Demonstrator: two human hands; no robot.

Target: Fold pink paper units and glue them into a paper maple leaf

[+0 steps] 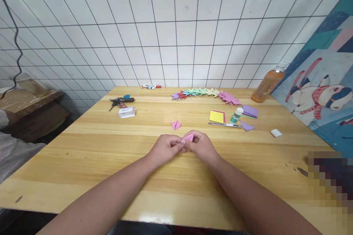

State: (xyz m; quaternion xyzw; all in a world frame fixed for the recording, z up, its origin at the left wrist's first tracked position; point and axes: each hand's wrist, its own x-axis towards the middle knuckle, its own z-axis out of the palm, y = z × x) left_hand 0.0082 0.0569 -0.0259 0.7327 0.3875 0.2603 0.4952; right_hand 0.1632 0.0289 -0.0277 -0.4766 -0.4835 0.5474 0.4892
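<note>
Between both hands is a small piece of folded pink paper (189, 137), held just above the middle of the table. My left hand (167, 146) pinches its left end with thumb and fingers. My right hand (202, 145) grips the other side, its thumb laid across the front, so part of the paper is hidden. Just beyond my hands lies another folded pink paper piece (176, 125) with two pointed wings. Farther back, a curved chain of folded paper (202, 92) runs from purple through red, green and yellow to pink.
A glue stick (236, 115), yellow paper squares (217, 116), a pen (224, 125), purple paper (250, 111) and an eraser-like white block (276, 133) lie at right. A drink bottle (268, 82) stands behind them. Keys (119, 102), a small white box (127, 112) and markers (151, 86) are at left.
</note>
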